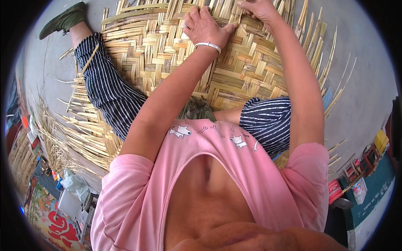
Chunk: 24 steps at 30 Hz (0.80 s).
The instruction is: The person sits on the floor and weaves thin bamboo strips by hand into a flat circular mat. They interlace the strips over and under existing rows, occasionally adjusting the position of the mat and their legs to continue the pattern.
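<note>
A green shoe (63,19) is resting on the grey floor (368,96) at the far left. The big woven mat (176,58) is lying flat under the person's striped legs. The left hand (205,27) is pressing down on it with fingers spread flat. The right hand (257,8) is pinching a strip (234,19) at the top.

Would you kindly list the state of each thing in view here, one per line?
Woven mat: partly woven, flat on the ground, loose strip ends sticking out at its edges.
Left hand: pressed palm-down on the mat, fingers spread.
Right hand: gripping strips at the mat's far edge.
Wristband: worn on the left wrist.
Loose strips: scattered, unwoven, beside the mat.
</note>
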Each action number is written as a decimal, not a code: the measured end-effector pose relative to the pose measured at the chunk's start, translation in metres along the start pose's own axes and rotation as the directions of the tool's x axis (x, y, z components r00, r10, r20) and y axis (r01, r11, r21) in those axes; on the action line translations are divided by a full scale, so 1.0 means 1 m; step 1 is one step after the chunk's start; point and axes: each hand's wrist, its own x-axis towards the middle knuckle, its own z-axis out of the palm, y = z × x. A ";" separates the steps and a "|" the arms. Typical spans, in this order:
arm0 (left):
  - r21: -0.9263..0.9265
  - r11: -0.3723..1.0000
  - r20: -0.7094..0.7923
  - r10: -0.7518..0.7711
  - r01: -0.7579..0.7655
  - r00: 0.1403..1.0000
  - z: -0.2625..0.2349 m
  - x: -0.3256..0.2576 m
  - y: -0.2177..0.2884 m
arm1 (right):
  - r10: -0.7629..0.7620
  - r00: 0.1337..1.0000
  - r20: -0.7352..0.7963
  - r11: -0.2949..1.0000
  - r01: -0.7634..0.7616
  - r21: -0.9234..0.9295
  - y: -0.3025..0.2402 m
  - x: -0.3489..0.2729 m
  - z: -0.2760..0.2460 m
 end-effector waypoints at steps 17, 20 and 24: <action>-0.108 0.992 0.015 -0.058 0.059 0.998 -0.020 0.002 -0.003 | -0.295 0.903 -0.312 0.674 -0.035 -0.738 -0.011 -0.042 0.058; -0.337 0.910 -0.048 0.240 -0.242 0.970 -0.074 -0.010 -0.046 | -0.380 0.900 -0.213 0.646 0.094 -0.758 -0.004 -0.057 0.056; 0.200 0.798 -0.341 0.600 -0.568 0.723 -0.172 -0.009 -0.125 | -0.461 0.877 -0.138 0.463 0.105 -0.880 0.008 -0.093 0.041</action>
